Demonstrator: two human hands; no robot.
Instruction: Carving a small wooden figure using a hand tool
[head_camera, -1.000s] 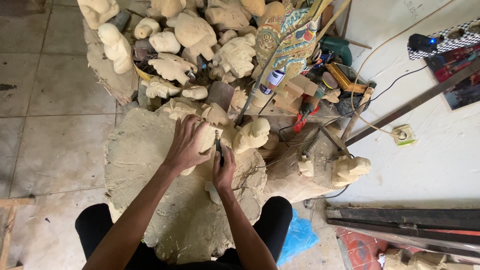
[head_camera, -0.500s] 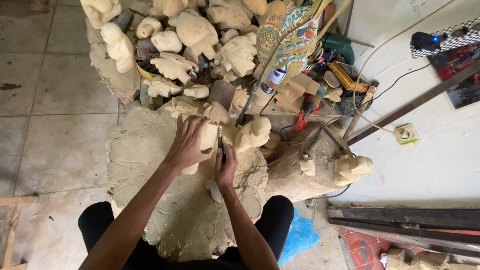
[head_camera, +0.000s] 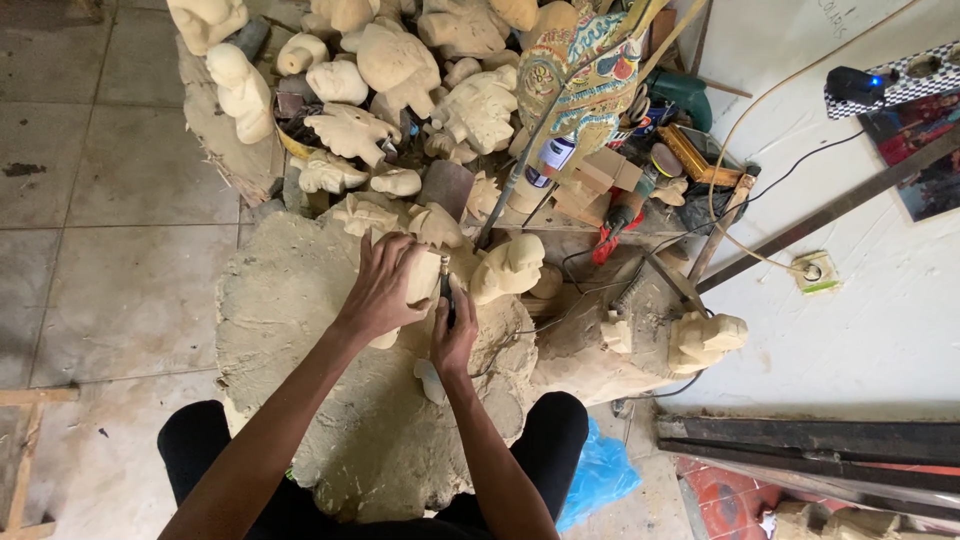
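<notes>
Head view looks straight down on a person seated at a big wooden stump (head_camera: 300, 320), knees in black to either side. The left hand (head_camera: 383, 290) is wrapped over a pale wood carving (head_camera: 422, 275), fingers curled round its top and side, pressing it down on the stump near the far edge. The right hand (head_camera: 455, 330) sits just beside it, closed round a slim dark carving tool (head_camera: 446, 290) whose metal tip points up against the carving's right face. The two hands nearly touch.

Just right of the tool lies another pale figure (head_camera: 510, 265), rounded and unpainted. A small whitish scrap (head_camera: 430, 380) lies on the stump below the right wrist. Beyond the stump, many more unpainted carvings (head_camera: 400, 65) are heaped together, and a painted carving (head_camera: 580, 80) in green, red and gold stands among them. To the right are a red-handled tool (head_camera: 612, 235), a spray can (head_camera: 550, 160), wood offcuts and a cable (head_camera: 760, 110) running over the white floor to a socket (head_camera: 812, 270). A further carved block (head_camera: 705, 338) rests at the stump's right side. A blue plastic bag (head_camera: 600, 475) lies by the right knee. Grey tiles (head_camera: 90, 260) cover the floor on the left.
</notes>
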